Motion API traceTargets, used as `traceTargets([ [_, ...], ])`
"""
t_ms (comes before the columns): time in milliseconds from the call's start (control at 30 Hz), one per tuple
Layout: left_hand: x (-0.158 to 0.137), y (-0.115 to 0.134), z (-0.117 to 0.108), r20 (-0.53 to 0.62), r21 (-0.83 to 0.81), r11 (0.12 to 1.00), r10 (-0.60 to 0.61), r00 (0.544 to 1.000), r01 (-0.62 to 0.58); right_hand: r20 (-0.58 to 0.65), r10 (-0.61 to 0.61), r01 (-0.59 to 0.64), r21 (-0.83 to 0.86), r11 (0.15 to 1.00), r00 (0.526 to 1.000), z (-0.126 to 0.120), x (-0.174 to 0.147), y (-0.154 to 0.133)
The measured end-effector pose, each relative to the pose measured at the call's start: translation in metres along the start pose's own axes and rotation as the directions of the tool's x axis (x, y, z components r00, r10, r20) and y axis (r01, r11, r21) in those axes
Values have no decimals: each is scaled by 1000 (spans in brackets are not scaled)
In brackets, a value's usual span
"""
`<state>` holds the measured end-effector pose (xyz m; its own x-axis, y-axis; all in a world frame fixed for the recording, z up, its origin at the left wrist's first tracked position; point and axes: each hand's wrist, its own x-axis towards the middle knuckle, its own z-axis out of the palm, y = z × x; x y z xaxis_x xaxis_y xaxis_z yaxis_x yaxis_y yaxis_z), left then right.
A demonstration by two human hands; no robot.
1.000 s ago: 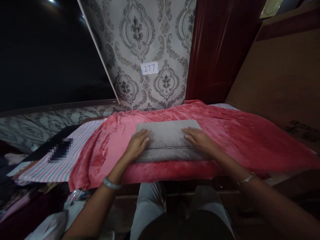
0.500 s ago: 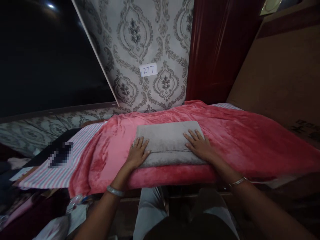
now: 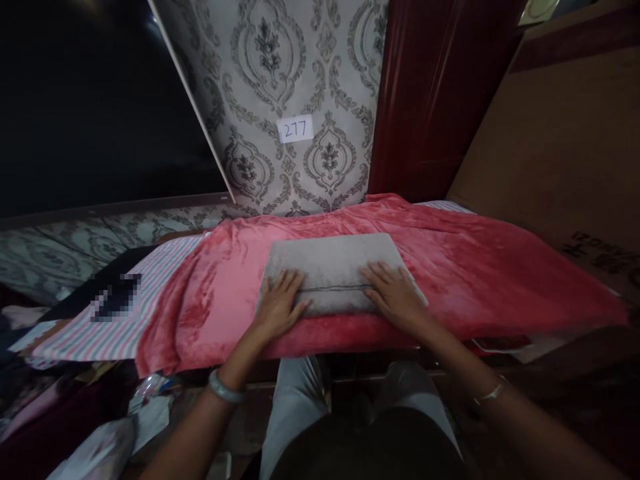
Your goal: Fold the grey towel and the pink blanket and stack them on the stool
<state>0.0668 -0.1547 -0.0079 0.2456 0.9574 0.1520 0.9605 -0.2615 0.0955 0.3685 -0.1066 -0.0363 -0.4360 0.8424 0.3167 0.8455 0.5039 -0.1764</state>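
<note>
A grey folded cloth (image 3: 333,261), plush like a towel, lies flat in front of me with a seam or fold line running across its near half. My left hand (image 3: 281,303) rests on its left side, palm down with the fingers apart. On its right side lies my right hand (image 3: 395,293), also palm down and fingers spread. Neither hand grips the cloth; both only press on its top. Beneath it spreads a pink-red plush blanket (image 3: 480,267) that hangs over the near edge.
A striped cloth (image 3: 150,293) shows left of the blanket, with a blurred dark item on it. A large dark screen (image 3: 100,100) stands behind on the left. At the right is a big cardboard box (image 3: 560,127). Plastic bags (image 3: 107,447) and fabric lie at lower left.
My hands have slid slightly inward and nearer the middle of the grey cloth, fingers still spread. The view has tilted a little, so the scene sits higher.
</note>
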Motion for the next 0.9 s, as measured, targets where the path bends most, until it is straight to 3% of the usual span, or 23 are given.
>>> traceTargets([
  [167, 10, 27, 15, 19, 17, 999, 48, 999, -48, 86, -136, 138, -22, 990, 987, 13, 13, -44],
  [300, -4, 28, 27, 9, 64, 996, 64, 998, -65, 74, -177, 180, -39, 983, 981, 26, -4, -45],
  [467, -17, 23, 23, -13, 43, 996, 78, 997, -78, 19, -158, 158, -38, 987, 987, 29, -21, -39],
  [667, -25, -3, 9, -25, 61, 991, 122, 992, -120, -13, -136, 136, -16, 991, 991, 30, -22, -42],
  [800, -37, -30, 4, -67, 88, 995, 62, 996, -56, 29, -105, 104, 21, 994, 994, 26, -19, -43],
  [900, -43, -50, 4, -113, 2, 1000, 15, 994, -15, 67, -68, 65, 35, 997, 995, 20, -14, -51],
])
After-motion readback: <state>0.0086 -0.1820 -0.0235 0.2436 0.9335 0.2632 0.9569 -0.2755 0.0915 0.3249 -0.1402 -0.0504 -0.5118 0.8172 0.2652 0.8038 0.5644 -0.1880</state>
